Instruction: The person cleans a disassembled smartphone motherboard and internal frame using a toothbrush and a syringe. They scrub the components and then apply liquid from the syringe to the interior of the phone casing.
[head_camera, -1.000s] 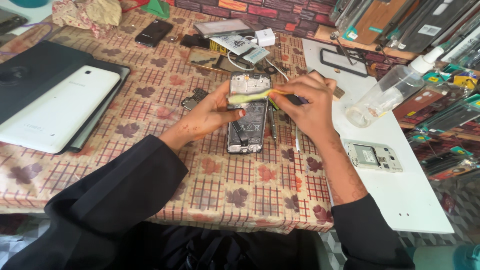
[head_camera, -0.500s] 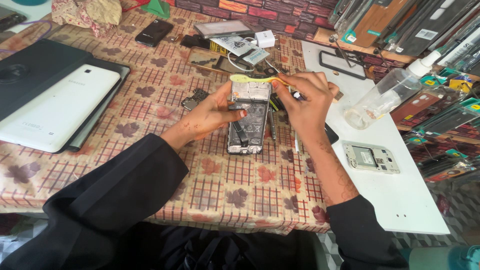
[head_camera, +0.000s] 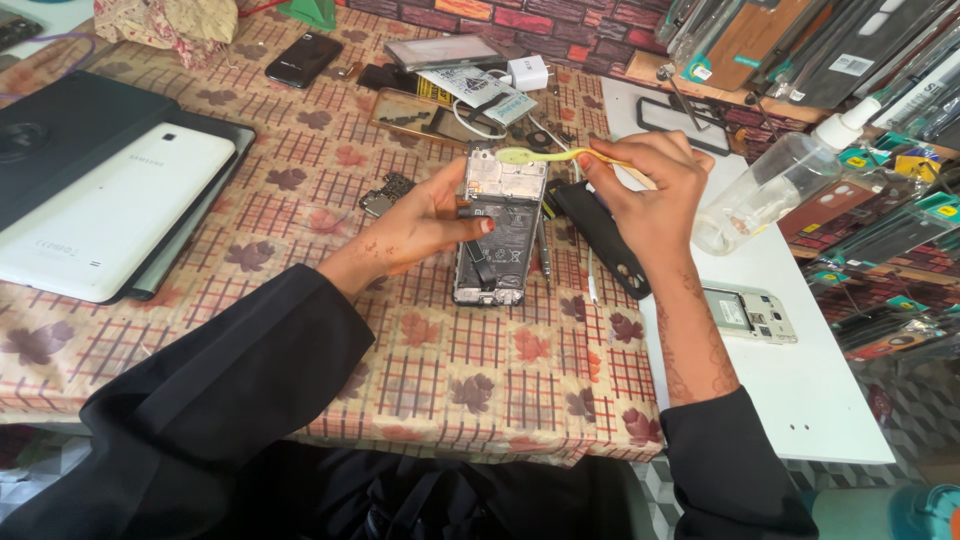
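Note:
An opened phone (head_camera: 497, 226) with its back off and battery showing lies on the patterned tablecloth (head_camera: 300, 180). My left hand (head_camera: 425, 215) presses on its left side, thumb across the battery. My right hand (head_camera: 650, 190) holds a yellow-green toothbrush (head_camera: 545, 157) by its handle, the bristle head over the phone's top edge. Under my right hand lies a black phone back cover (head_camera: 600, 238).
A white tablet (head_camera: 100, 215) on a black case lies at the left. A clear spray bottle (head_camera: 775, 180) and a grey phone frame (head_camera: 750, 313) rest on the white board at right. Phones, a charger (head_camera: 527, 72) and parts crowd the back; a small circuit board (head_camera: 385, 195) lies near my left hand.
My right hand has lifted and drawn to the right, uncovering the phone's upper part and the black cover. The toothbrush head stays over the phone's top. My left hand stays put.

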